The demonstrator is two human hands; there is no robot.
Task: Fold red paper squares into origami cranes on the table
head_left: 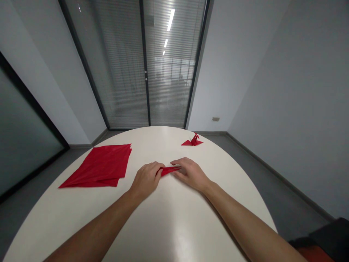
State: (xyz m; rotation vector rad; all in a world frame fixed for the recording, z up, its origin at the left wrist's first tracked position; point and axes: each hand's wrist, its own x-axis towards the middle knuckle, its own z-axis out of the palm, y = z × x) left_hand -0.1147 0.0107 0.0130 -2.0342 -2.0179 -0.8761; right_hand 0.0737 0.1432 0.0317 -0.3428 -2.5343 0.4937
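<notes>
A narrow strip of folded red paper (169, 170) lies between my two hands, its pointed end toward the right. My left hand (147, 179) is closed around the paper's left part, thumb in front and fingers behind, which hides that end. At the other end, my right hand (191, 174) has thumb and fingers a little apart around the tip. The tip reaches into the gap between them, and whether the fingers press on it is hard to see. Beyond my right hand stands a folded red paper crane (193, 141) with spread wings.
Several red paper sheets (105, 163) lie in a loose stack on the left of the round white table (163, 225). Behind the table is a glass partition with blinds (125, 83). A dark and reddish object (324, 240), perhaps a chair, shows at the lower right.
</notes>
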